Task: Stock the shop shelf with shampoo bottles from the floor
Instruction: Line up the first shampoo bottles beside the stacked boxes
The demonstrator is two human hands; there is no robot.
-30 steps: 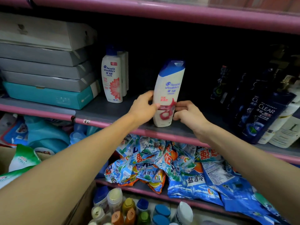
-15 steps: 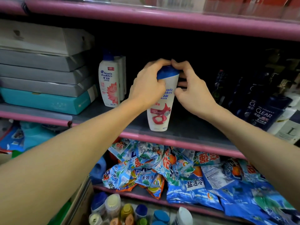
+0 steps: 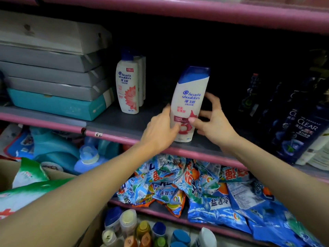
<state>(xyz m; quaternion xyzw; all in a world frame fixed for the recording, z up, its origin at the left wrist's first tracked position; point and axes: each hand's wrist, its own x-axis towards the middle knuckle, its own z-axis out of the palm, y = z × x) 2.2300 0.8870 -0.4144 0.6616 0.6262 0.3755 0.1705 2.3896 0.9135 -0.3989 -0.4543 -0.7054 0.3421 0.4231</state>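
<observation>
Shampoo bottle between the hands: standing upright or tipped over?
Upright, leaning slightly: the shampoo bottle stands base-down on the shelf, blue cap on top, both hands at its lower sides.

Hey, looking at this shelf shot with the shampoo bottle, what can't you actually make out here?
Head view only:
- Back of the shelf: in deep shadow, contents unseen.
- Row behind the flower-label Head & Shoulders bottle: count hidden by the front bottle.
- Lower label of the held Head & Shoulders bottle: covered by the left hand and right hand.
- Dark Clear bottles: cut by the right edge.
- Small print: too small.
</observation>
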